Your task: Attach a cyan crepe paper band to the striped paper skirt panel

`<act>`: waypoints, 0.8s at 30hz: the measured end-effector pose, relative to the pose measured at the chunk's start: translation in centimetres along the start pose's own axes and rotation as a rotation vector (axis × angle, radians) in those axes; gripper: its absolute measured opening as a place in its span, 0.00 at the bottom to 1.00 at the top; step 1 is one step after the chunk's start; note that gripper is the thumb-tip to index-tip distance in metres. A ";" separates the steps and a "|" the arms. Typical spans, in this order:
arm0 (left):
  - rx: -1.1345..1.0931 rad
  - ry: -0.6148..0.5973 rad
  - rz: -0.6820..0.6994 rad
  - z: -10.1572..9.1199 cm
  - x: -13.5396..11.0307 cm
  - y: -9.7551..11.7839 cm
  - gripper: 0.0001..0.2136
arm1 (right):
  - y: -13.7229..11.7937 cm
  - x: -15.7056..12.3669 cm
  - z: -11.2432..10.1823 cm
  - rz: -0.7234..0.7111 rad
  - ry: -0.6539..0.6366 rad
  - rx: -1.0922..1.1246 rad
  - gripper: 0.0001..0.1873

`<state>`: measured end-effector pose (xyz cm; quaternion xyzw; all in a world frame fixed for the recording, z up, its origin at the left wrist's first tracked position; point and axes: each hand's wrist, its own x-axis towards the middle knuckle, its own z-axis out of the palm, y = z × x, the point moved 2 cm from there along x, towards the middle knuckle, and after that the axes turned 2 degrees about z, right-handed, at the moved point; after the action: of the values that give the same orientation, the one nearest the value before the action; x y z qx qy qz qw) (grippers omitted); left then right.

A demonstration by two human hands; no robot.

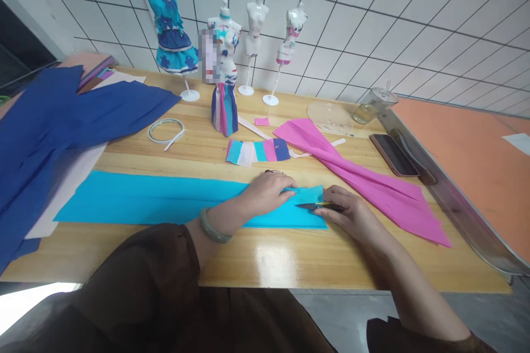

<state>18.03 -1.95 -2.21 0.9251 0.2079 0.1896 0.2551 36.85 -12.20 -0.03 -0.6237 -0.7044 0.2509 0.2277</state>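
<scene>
- Far left, a big dark blue sheet [62,127] sprawls across that side of the bench [244,265], with a pale sheet [58,193] poking out from under it.
- Next up, the turquoise sheet [157,198], laid out long and flat along the near part of the bench. Its left end overlaps the pale one, and its right end is under both hands.
- Behind that there's a tape roll [176,139] with a bit hanging loose, then a mannequin [171,27] in a blue outfit and another [226,60] in a striped skirt.
- Left hand [267,193], with a bracelet [213,227] on the wrist: it rests on the turquoise sheet, fingers bunched close, thumb and forefinger only narrowly apart near the right end. Can't tell if they're actually pinching a fold or just pressing. A little striped strip [259,151] lies just beyond.
- Scissors [307,207] over the turquoise sheet's right end, tips toward the left hand. Can't make out how far the blades are parted.
- Right hand [354,212]: fingers curled around those scissors, so no wide gap there.
- Then a pink sheet [368,182] slanting past the right hand, and a phone [394,154] beyond it.
</scene>
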 end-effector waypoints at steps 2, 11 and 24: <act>0.001 -0.001 -0.001 0.0 0.0 0.0 0.09 | -0.1 -0.1 0.0 -0.009 0.009 0.008 0.11; 0.000 0.006 0.006 0.0 0.0 0.1 0.09 | 0.0 0.2 0.7 -0.002 0.028 -0.050 0.14; 0.012 0.014 0.022 0.1 0.0 -0.1 0.10 | -0.4 0.3 1.0 -0.020 0.046 -0.072 0.15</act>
<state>18.07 -1.94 -2.31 0.9275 0.2006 0.1974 0.2460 35.84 -12.04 -0.57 -0.6300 -0.7138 0.2087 0.2235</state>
